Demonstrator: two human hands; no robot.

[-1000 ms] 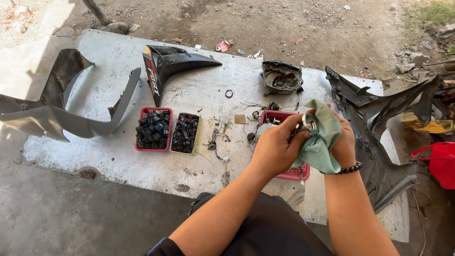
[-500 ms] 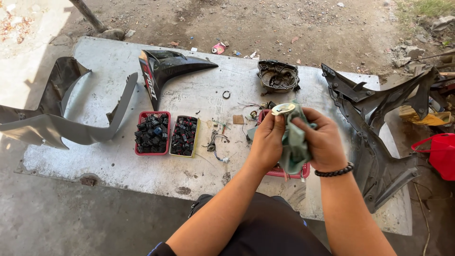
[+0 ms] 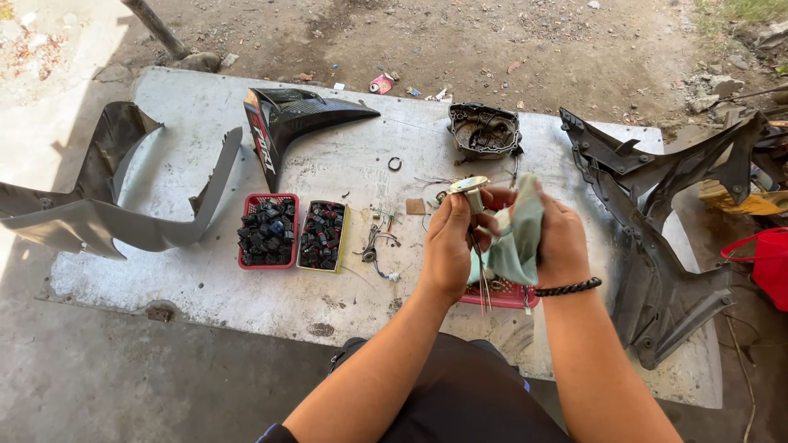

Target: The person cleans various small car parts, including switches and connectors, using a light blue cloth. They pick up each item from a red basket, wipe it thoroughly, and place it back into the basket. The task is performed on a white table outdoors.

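**Stock of a roadside repair slab, listed left to right**

1. Grey fairing panel (image 3: 107, 217), lying flat at the far left, partly overhanging the slab edge.
2. Black side cowl with red trim (image 3: 287, 115), laid behind the trays, pointed end to the right.
3. Red tray (image 3: 267, 230) and, touching it, a yellow-rimmed tray (image 3: 322, 235); both packed with small black relays or connectors, apparently sorted for easy picking.
4. Loose wiring scraps (image 3: 373, 242) and a black rubber ring (image 3: 395, 163), scattered on the bare metal slab (image 3: 205, 295) that serves as a counter.
5. Left hand (image 3: 450, 246): fingers clamped on a small metal part with a round disc top (image 3: 469, 185), held raised over the slab with the disc uppermost and thin wires hanging below, seemingly so the stem is exposed to the cloth.
6. Right hand (image 3: 561, 242): fingers closed on a pale green rag (image 3: 519, 238), bunched against the part's side.
7. Red basket (image 3: 502, 292), directly under both hands, mostly hidden.
8. Dark engine cover (image 3: 484, 131), at the rear, hollow side up.
9. Black frame fairing (image 3: 657, 221), far right, propped across the slab edge.
10. Red container (image 3: 763, 262), on the ground beyond.
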